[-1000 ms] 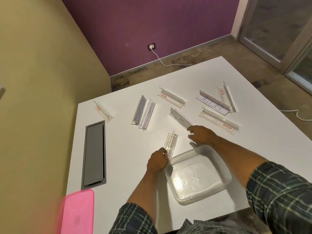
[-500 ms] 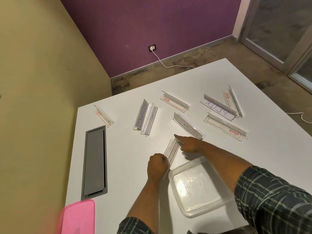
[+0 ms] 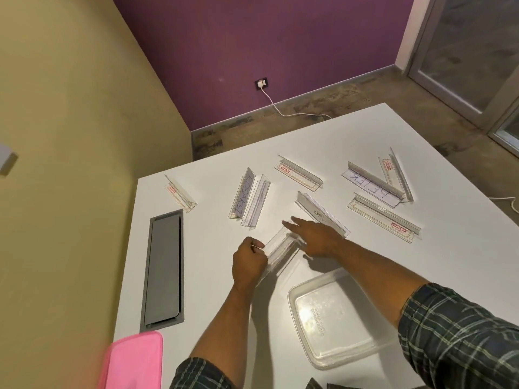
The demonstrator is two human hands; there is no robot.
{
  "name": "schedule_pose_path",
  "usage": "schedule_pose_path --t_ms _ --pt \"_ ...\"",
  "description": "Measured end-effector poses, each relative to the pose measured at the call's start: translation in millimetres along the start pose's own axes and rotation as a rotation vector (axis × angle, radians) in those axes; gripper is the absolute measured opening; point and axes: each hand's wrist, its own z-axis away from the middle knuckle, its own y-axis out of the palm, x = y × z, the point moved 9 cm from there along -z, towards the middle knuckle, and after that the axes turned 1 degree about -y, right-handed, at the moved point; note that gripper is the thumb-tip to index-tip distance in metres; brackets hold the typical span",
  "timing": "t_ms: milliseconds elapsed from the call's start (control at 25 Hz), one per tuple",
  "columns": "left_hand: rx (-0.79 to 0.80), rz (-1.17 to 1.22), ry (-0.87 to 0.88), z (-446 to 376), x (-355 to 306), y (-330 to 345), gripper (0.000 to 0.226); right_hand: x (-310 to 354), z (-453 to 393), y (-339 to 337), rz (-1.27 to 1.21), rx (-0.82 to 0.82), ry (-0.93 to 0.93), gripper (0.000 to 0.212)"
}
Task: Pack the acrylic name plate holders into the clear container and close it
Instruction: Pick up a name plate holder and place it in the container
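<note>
At the near left corner of the white table [image 3: 351,136] lies a pink lid [image 3: 132,360], off the container, with a grey cable hatch [image 3: 164,269] just beyond it along the left edge. Toward the middle, the left hand [image 3: 248,263] has its fingers curled round the near end of a clear holder [image 3: 280,247], while the right hand [image 3: 317,238] lies on its far end with fingers stretched out flat, forefinger pointing. To lift it well, I would judge both ends should rise together and level, since slick acrylic may slip. Other name plate holders [image 3: 383,217] lie scattered toward the far and right edges. The clear container [image 3: 337,318] sits open near the front edge, nothing inside it.
</note>
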Motion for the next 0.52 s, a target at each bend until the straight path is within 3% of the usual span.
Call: schedule_pose_path --t_ms 160,320,520 --pt "0.121 0.118 -0.091 -12.0 -7.9 -6.5 0.031 1.7 12.3 -28.5 0.132 -0.128 -0.159 0.08" --pt "0.403 0.218 -0.223 -0.8 -17.1 14.2 0.029 5.2 41.5 -59.2 0.218 -0.236 -0.365 0.076" --pt "0.692 0.238 -0.277 30.2 -27.8 53.4 0.014 -1.0 81.9 -67.9 0.317 -0.157 -0.554 0.079"
